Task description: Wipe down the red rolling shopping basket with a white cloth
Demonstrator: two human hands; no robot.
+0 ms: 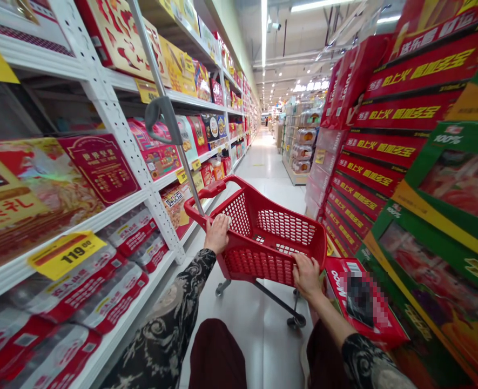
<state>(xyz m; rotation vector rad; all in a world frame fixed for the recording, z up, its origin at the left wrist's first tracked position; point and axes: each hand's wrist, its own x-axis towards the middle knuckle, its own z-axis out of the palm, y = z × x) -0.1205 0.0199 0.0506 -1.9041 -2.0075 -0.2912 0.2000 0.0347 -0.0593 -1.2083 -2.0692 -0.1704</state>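
Note:
A red plastic shopping cart (258, 265) with a perforated basket stands sideways in front of my knees. Nothing shows inside its basket. My left hand (217, 233) is closed over the near rim, close to the handle end. Further right, my right hand (307, 274) grips the same rim near the cart's other end, fingers curled over the edge. A grey metal pole (188, 173) with a grey plastic hook (163, 121) rises from the handle end of the cart.
White shelves (141, 200) with boxed goods and price tags line the left. On the right are stacked red drink cartons (384, 143) and green cartons (437, 237). A red box (356, 281) lies low beside my right arm. The tiled aisle (265, 151) runs ahead.

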